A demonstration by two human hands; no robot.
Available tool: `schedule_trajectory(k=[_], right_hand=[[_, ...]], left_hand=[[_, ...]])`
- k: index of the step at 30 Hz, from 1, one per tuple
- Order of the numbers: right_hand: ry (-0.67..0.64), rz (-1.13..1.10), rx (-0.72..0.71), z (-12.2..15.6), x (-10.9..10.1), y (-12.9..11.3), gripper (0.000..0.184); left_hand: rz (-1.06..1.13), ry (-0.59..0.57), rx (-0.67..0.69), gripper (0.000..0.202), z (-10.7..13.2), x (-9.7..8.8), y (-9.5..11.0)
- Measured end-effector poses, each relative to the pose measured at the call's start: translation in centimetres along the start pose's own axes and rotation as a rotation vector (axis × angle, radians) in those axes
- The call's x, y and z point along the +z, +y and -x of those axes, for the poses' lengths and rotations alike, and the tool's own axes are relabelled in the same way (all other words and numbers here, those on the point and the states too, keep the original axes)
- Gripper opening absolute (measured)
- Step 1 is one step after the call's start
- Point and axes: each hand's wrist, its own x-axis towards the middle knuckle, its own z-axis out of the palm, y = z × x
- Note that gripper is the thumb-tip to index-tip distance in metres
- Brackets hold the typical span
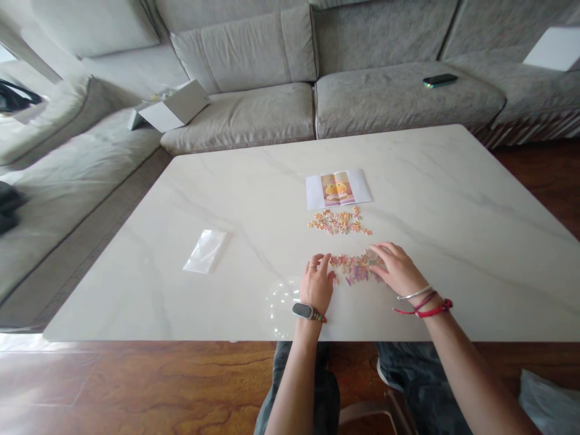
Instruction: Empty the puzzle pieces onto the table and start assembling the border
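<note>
Small jigsaw puzzle pieces [352,266] in pink, purple and pale shades lie in a loose band on the white table, between my two hands. At the band's left end, my left hand [317,281] rests with bent fingers a little apart, fingertips by the edge pieces. My right hand [394,266] curves around the right end, thumb and fingers spread, over or touching some pieces. Neither hand visibly lifts a piece. Beyond them lies a second cluster of orange and yellow puzzle pieces [335,222]. Behind that is a creased paper sheet [360,186] with a printed yellow picture.
A clear plastic bag [205,251] lies left on the marble-patterned table [136,260]. Grey sofas [254,115] border its far and left sides. A white box [176,109] and a phone [439,80] sit on the sofa. Another plastic bag [550,402] is at lower right.
</note>
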Motion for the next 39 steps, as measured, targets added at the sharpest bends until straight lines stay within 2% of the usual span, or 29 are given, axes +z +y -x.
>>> schedule_trajectory(k=[2,5,8,11,21,26,31,35,39], right_hand=[[-0.071,0.085,-0.027,1.2,0.2,0.9,0.044],[-0.149,0.210,-0.048,2.6,1.8,0.8,0.049],[-0.130,0.249,-0.035,2.8,3.4,0.1,0.053],[-0.116,0.223,-0.029,2.1,4.0,-0.3,0.050],[-0.029,0.059,-0.029,-0.7,4.6,0.2,0.042],[0.035,-0.127,-0.105,-0.3,3.0,1.3,0.033],[0.113,-0.218,0.058,-0.8,1.4,2.4,0.026],[0.114,-0.216,0.128,-3.0,2.3,2.1,0.019],[0.078,-0.151,0.203,-5.3,3.6,1.4,0.011]], left_hand=[[-0.069,-0.004,0.065,0.043,0.4,0.6,0.4],[-0.164,-0.065,0.096,0.051,1.3,2.1,1.4],[-0.221,-0.076,0.076,0.053,1.7,3.3,2.3],[-0.242,-0.048,0.030,0.050,1.1,3.8,2.7],[-0.164,-0.002,0.056,0.047,-1.6,3.4,2.0],[-0.094,0.022,0.161,0.044,-1.8,2.6,1.7],[0.028,0.118,0.219,0.036,-1.4,2.2,1.8],[0.099,0.138,0.215,0.029,-1.1,2.1,1.8],[0.093,0.088,0.141,0.027,-0.8,1.9,1.4]])
